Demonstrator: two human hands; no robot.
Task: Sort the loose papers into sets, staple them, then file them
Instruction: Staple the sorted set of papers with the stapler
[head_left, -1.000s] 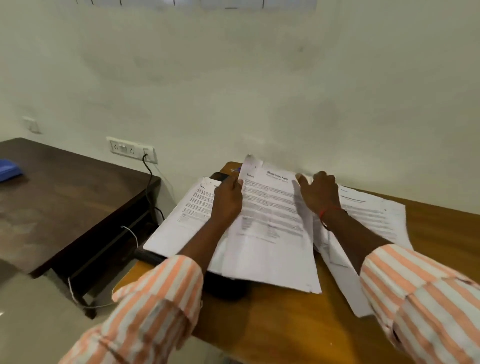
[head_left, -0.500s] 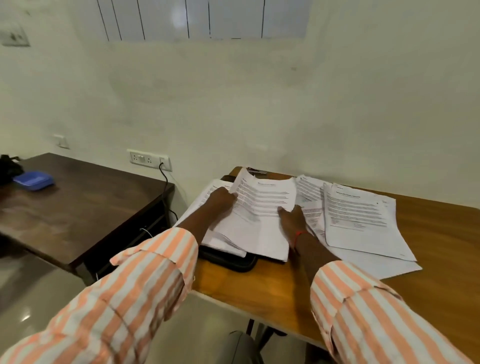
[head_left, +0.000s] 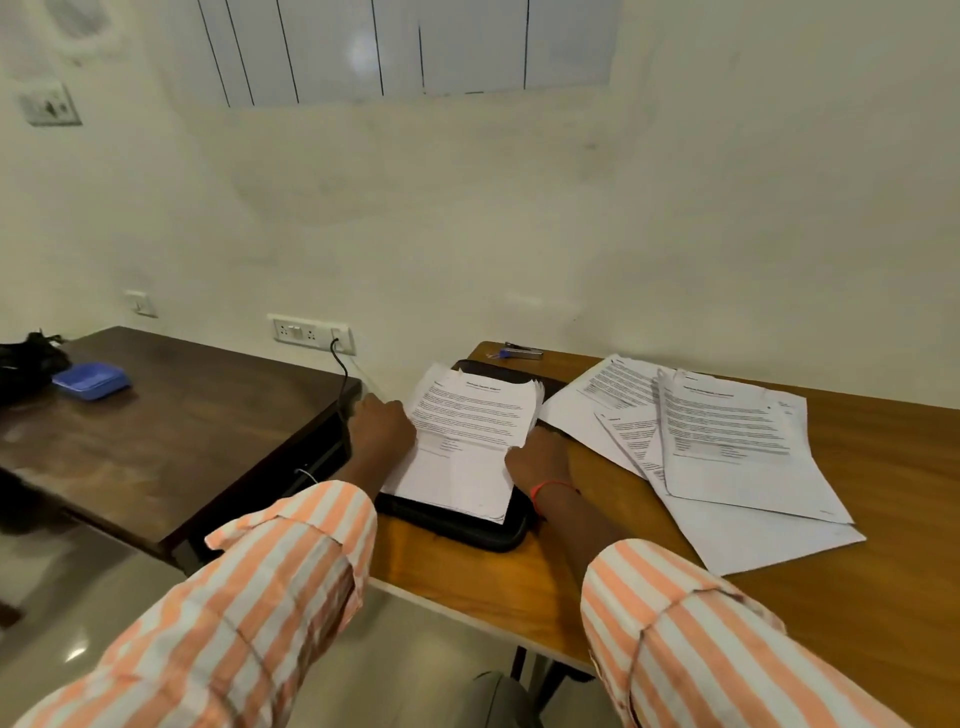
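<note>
paper stack: your paper stack (head_left: 475, 415) sits right on top of the black folder (head_left: 467, 530), with the far half curled up off it and the page edges fanned a bit

left hand: your left hand (head_left: 382, 428) is at the folder's left side, fingers curled round the stack's left edge, holding it

right hand: your right hand (head_left: 537, 460) is at the folder's right side, gripping the stack's right edge; its fingertips are hidden under the lifted pages

folder: it lies flat near the left end of the wooden surface (head_left: 883, 519)

loose sheets: more printed loose sheets (head_left: 727, 447) overlap in a messy fan just right of the folder

stapler: the stapler (head_left: 522, 352) is just behind the folder, by the wall

dark table: a dark table (head_left: 182, 415) stands left of the folder, with a blue box (head_left: 91, 381) at its far end

wall socket: the wall socket (head_left: 306, 332) is up and left of the folder, with a black cable plugged in
</note>
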